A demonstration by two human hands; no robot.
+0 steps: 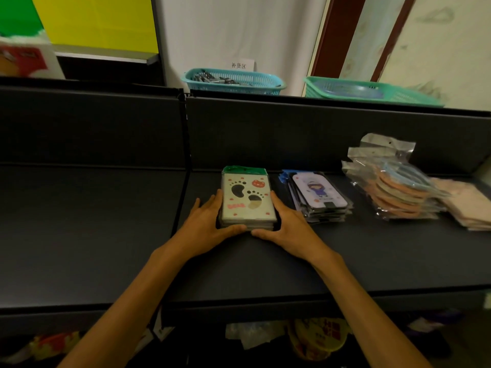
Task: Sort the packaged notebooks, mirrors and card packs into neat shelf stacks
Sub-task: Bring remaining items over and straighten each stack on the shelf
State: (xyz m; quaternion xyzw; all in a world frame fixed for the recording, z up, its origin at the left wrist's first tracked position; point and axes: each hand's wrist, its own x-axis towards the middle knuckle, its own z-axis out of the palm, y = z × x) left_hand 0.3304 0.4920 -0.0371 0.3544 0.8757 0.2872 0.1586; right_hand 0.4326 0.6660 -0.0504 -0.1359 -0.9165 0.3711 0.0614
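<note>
A stack of packaged notebooks [248,199] with a footprint picture on a pale cover lies on the dark shelf [358,256]. My left hand [206,225] presses against the stack's left side and front corner. My right hand [289,225] presses its right side and front corner. Both thumbs meet at the front edge. To the right lies a stack of packs [320,199] with a cartoon girl on top. Further right sits a pile of round pink and blue items in clear bags [398,189].
A flat pinkish pile [467,205] lies at the far right of the shelf. Two teal baskets [233,81] [372,92] stand behind the shelf's back panel. A metal divider [183,166] separates the left shelf section. Goods lie on the lower shelf [316,338].
</note>
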